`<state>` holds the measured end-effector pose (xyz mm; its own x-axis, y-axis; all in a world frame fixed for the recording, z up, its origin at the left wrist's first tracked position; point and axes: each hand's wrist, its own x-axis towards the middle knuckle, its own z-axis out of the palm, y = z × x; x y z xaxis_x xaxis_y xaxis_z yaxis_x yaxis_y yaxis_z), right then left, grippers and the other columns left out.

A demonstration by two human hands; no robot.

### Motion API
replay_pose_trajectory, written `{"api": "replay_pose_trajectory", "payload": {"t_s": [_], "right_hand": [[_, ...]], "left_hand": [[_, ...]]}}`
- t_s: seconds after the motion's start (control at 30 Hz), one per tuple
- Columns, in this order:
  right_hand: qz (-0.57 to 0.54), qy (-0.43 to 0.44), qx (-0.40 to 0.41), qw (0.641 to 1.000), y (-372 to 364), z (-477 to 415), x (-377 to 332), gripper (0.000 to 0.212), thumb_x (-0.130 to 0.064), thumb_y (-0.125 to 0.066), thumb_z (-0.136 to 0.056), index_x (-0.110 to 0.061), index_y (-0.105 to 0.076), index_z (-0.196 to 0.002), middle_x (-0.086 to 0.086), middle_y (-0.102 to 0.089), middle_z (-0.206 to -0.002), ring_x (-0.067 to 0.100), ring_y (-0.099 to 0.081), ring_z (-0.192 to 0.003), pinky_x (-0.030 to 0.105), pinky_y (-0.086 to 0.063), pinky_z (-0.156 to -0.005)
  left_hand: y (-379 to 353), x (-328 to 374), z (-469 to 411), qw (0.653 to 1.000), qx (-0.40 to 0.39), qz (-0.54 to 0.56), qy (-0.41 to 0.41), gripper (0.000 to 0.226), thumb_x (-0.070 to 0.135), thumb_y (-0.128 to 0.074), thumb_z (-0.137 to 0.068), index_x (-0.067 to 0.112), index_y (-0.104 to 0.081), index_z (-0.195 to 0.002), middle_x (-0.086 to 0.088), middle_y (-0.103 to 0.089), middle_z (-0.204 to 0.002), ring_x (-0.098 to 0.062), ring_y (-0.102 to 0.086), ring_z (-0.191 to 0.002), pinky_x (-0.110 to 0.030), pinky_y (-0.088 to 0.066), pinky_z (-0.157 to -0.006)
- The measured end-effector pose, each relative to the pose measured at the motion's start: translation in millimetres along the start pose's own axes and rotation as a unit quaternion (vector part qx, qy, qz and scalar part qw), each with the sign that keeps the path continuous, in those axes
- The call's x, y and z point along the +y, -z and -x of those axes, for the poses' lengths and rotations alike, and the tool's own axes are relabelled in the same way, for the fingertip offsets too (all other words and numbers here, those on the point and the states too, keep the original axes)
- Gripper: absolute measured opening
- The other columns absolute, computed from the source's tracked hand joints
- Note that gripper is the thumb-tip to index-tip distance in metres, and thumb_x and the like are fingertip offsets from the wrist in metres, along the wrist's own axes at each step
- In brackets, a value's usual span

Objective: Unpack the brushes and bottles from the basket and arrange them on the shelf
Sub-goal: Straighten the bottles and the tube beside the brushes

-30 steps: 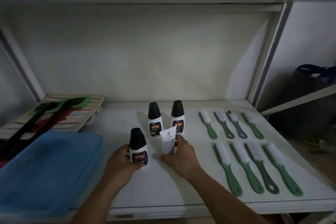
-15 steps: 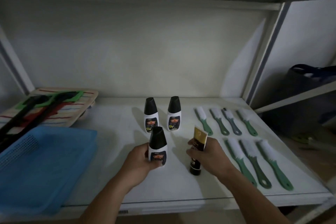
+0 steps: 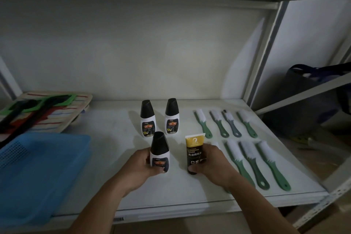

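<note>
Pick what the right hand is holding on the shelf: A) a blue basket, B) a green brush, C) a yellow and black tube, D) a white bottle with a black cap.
C: the right hand grips a yellow and black tube standing cap down, while the left hand has the bottle.

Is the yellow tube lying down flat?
No, the yellow tube stands upright on the shelf, held by the right hand.

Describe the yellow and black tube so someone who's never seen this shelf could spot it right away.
On the white shelf, look right of the blue basket, in front of two standing bottles. The tube stands on its cap in the right hand. It alone is flat-topped and yellow; the bottles are white with black caps.
</note>
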<state>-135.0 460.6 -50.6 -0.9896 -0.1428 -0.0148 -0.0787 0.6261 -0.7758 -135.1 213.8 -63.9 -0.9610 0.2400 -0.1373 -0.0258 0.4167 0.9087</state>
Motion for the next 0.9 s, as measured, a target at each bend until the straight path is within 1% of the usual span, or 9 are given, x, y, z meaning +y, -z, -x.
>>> {"api": "replay_pose_trajectory", "payload": {"t_s": [0.13, 0.23, 0.33, 0.57, 0.67, 0.73, 0.8, 0.83, 0.9], "right_hand": [[0.009, -0.005, 0.017, 1.0, -4, 0, 5, 0.039, -0.019, -0.086, -0.064, -0.023, -0.066, -0.097, -0.009, -0.071, -0.086, 0.002, -0.066, -0.079, 0.022, -0.052, -0.072], [0.017, 0.001, 0.02, 1.0, -5, 1, 4, 0.041, -0.021, -0.087, -0.064, -0.025, -0.064, -0.098, -0.015, -0.068, -0.085, -0.002, -0.064, -0.079, 0.016, -0.047, -0.069], [0.022, 0.004, 0.013, 1.0, -5, 2, 2, 0.041, -0.02, -0.087, -0.066, -0.029, -0.062, -0.096, -0.02, -0.063, -0.082, -0.004, -0.061, -0.079, 0.014, -0.044, -0.067], [0.015, 0.007, 0.001, 1.0, -5, 0, 6, 0.042, -0.019, -0.086, -0.065, -0.028, -0.063, -0.099, -0.016, -0.068, -0.088, -0.001, -0.064, -0.084, 0.018, -0.048, -0.073], [0.003, 0.016, -0.034, 0.999, 3, 1, 12, 0.048, -0.003, -0.075, -0.065, -0.031, -0.061, -0.1, -0.012, -0.07, -0.095, 0.003, -0.066, -0.089, 0.02, -0.052, -0.074], [-0.019, 0.021, -0.054, 0.998, 14, -1, 21, 0.06, 0.008, -0.061, -0.063, -0.026, -0.063, -0.112, -0.008, -0.068, -0.107, 0.007, -0.064, -0.099, 0.025, -0.055, -0.082], [-0.045, 0.018, -0.039, 0.998, 28, -6, 27, 0.067, 0.018, -0.053, -0.065, -0.018, -0.063, -0.121, -0.005, -0.067, -0.115, 0.008, -0.062, -0.107, 0.024, -0.054, -0.089], [-0.066, 0.012, -0.02, 0.998, 34, -10, 29, 0.065, 0.022, -0.052, -0.069, -0.014, -0.063, -0.121, -0.003, -0.067, -0.116, 0.01, -0.063, -0.108, 0.023, -0.054, -0.088], [-0.117, 0.001, 0.017, 0.993, 45, -24, 28, 0.057, 0.025, -0.055, -0.075, -0.01, -0.064, -0.119, 0.001, -0.07, -0.114, 0.015, -0.066, -0.107, 0.022, -0.055, -0.081]], "left_hand": [[0, 1, 1, 1.0, 0.001, -0.003, -0.001, 0.031, 0.019, -0.079, -0.076, 0.03, -0.068, -0.103, 0.006, -0.075, -0.102, -0.011, -0.069, -0.1, -0.047, -0.049, -0.101], [-1, 1, 3, 1.0, -0.005, -0.018, 0.003, 0.031, 0.018, -0.078, -0.078, 0.031, -0.067, -0.103, 0.008, -0.075, -0.101, -0.009, -0.069, -0.098, -0.043, -0.051, -0.099], [-1, 4, 6, 1.0, -0.018, -0.024, 0.001, 0.029, 0.015, -0.078, -0.078, 0.03, -0.066, -0.1, 0.007, -0.075, -0.098, -0.006, -0.069, -0.094, -0.039, -0.052, -0.096], [-1, 2, 6, 1.0, -0.017, -0.022, -0.003, 0.031, 0.017, -0.078, -0.078, 0.033, -0.065, -0.102, 0.01, -0.075, -0.099, -0.006, -0.069, -0.096, -0.038, -0.052, -0.097], [1, -1, 7, 0.999, -0.027, -0.024, -0.001, 0.036, 0.015, -0.078, -0.076, 0.034, -0.065, -0.104, 0.009, -0.075, -0.101, -0.008, -0.068, -0.099, -0.036, -0.052, -0.094], [8, -5, 7, 0.999, -0.034, -0.039, 0.008, 0.044, 0.005, -0.073, -0.073, 0.033, -0.064, -0.106, 0.006, -0.074, -0.102, -0.008, -0.067, -0.098, -0.033, -0.053, -0.09], [20, -9, 6, 0.997, -0.034, -0.06, 0.018, 0.053, -0.003, -0.066, -0.07, 0.033, -0.064, -0.108, 0.005, -0.072, -0.105, -0.008, -0.066, -0.1, -0.032, -0.052, -0.085], [27, -12, 4, 0.998, -0.017, -0.062, 0.019, 0.053, -0.005, -0.065, -0.069, 0.031, -0.064, -0.107, 0.004, -0.071, -0.106, -0.009, -0.065, -0.102, -0.033, -0.053, -0.084], [42, -16, -4, 0.997, 0.062, -0.049, 0.027, 0.045, -0.005, -0.071, -0.071, 0.025, -0.064, -0.103, 0.001, -0.069, -0.104, -0.017, -0.066, -0.1, -0.037, -0.055, -0.086]]}}
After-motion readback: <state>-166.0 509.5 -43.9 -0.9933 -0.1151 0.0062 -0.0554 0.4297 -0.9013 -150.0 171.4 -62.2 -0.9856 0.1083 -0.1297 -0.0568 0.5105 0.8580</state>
